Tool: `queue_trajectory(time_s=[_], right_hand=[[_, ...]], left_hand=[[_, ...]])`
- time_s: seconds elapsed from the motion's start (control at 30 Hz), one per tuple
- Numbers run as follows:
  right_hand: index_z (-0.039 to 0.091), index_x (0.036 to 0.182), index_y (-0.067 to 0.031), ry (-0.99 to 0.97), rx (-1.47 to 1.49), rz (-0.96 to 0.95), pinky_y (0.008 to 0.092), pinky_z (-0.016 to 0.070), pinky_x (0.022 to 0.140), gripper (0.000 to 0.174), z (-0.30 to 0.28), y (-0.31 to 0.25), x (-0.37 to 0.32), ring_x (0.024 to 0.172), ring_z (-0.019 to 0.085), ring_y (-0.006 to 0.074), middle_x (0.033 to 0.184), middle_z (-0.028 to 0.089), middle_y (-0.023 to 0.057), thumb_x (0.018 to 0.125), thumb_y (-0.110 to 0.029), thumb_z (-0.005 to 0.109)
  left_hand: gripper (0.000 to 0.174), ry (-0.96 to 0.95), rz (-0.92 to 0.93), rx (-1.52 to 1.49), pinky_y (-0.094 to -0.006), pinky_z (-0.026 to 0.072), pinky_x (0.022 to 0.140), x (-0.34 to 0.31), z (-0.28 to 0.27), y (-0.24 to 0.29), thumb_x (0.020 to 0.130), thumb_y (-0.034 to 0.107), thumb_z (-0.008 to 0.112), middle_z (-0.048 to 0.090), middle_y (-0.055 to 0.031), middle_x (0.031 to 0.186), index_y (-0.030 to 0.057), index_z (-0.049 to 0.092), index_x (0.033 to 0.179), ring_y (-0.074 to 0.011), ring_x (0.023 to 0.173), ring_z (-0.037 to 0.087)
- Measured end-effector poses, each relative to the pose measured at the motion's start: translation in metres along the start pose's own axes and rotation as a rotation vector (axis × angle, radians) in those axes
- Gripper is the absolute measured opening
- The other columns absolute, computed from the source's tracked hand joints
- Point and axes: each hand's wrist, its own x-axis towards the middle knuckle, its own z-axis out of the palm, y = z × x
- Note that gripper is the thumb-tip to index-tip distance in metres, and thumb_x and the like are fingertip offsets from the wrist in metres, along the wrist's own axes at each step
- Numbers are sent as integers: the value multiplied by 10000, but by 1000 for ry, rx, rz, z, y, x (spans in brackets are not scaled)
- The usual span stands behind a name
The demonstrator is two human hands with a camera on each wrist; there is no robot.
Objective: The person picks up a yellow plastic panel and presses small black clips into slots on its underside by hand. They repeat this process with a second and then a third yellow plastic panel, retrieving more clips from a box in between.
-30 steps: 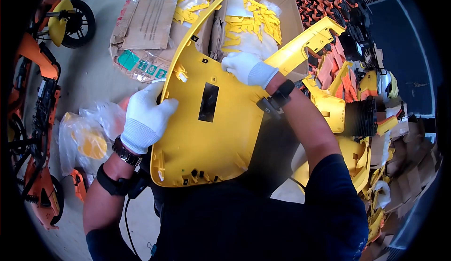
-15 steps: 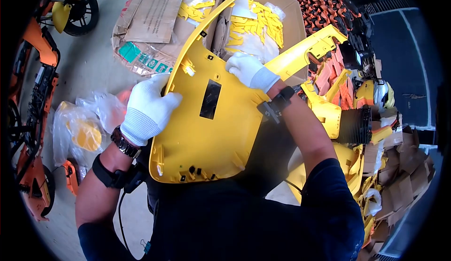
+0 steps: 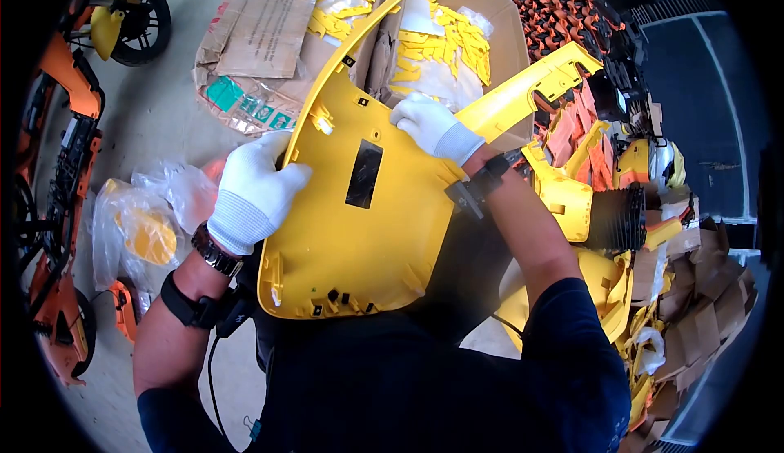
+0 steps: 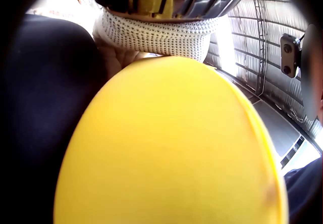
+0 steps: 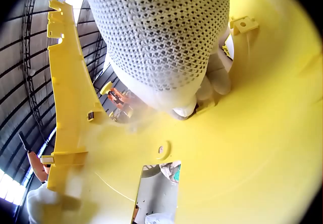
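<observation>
A large yellow plastic body panel (image 3: 384, 224) lies tilted against the person's front, inner face up, with two long arms reaching away. It has a rectangular slot (image 3: 364, 174) and a small dark metal clip (image 3: 363, 102). The left hand (image 3: 257, 184), in a white knit glove, grips the panel's left edge, thumb on the inner face. At the notch between the arms, the gloved right hand (image 3: 429, 122) pinches the edge. In the right wrist view its fingers (image 5: 218, 77) curl over that edge, and a small dark piece (image 5: 193, 112) shows under the fingertips, mostly hidden.
Cardboard boxes (image 3: 523, 41) of small yellow parts stand ahead. Orange and black parts (image 3: 543, 12) are heaped beyond them. More yellow panels (image 3: 567, 200) and flattened cardboard (image 3: 706, 290) lie at right. Plastic-wrapped parts (image 3: 147, 228) and an orange frame (image 3: 69, 298) occupy the left floor.
The head view has shifted slightly since a second ago. Both hands keep their places on the panel, with only tiny movement of the right hand and wrist.
</observation>
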Motion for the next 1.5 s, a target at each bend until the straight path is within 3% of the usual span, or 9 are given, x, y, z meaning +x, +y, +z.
queue_trajectory(time_s=[0.2,0.6,0.7,0.8,0.9,1.1,1.3,1.4,1.5], right_hand=[[667,994,-58,-32,93,41,440,493,930,141,-3,6,-2,1008,597,348,956,633,142,881,-97,593],[635,961,-51,21,-2,-64,427,506,888,106,-1,6,-18,985,601,346,963,590,142,897,-111,575],[643,950,-67,4,-36,-31,415,495,880,85,1,3,-15,993,598,324,956,616,118,900,-95,581],[641,951,-68,-98,-100,56,409,495,887,85,-13,-15,-8,999,599,316,954,616,114,904,-89,573],[646,957,-53,-131,-147,11,418,500,888,129,-6,-5,-3,995,600,337,970,605,134,909,-128,552],[683,977,-49,-140,184,223,389,466,974,176,-8,8,-3,1066,589,305,1019,669,135,904,-162,570],[680,990,-37,-176,261,298,390,492,946,190,-13,1,1,1034,624,306,1041,671,137,906,-171,575],[680,983,-34,-140,257,236,378,514,906,150,-7,7,0,977,657,271,976,703,112,910,-142,608],[674,973,-51,-80,95,134,385,511,908,129,-1,7,-2,988,650,295,969,697,109,911,-141,606]], left_hand=[[358,-29,-93,-13,-307,538,782,-1,-1,11,814,76,597,725,-177,936,-81,661,1129,-187,846,693],[402,-19,-43,-126,-296,536,804,-3,-5,2,798,14,546,723,-133,999,-103,647,1169,-172,882,676],[406,-55,-73,-32,-313,540,809,-3,-6,11,794,27,546,730,-170,988,-97,646,1167,-210,885,699],[410,-38,16,98,-336,543,817,0,-4,7,790,47,545,723,-223,969,-87,645,1165,-267,897,716],[405,-39,-14,100,-352,542,826,0,-3,11,788,65,546,708,-258,953,-80,648,1152,-306,901,719],[384,-21,27,75,-357,540,815,-1,-5,8,786,66,543,715,-241,923,-83,656,1122,-297,874,720],[393,-37,-25,17,-351,545,794,0,-3,10,783,63,547,719,-241,915,-78,657,1133,-287,857,723],[396,0,28,81,-348,547,777,-1,-3,12,781,61,551,719,-239,912,-72,659,1137,-283,839,723],[397,-6,-6,95,-335,546,776,-1,-3,16,782,51,550,726,-213,895,-76,660,1141,-244,824,716]])
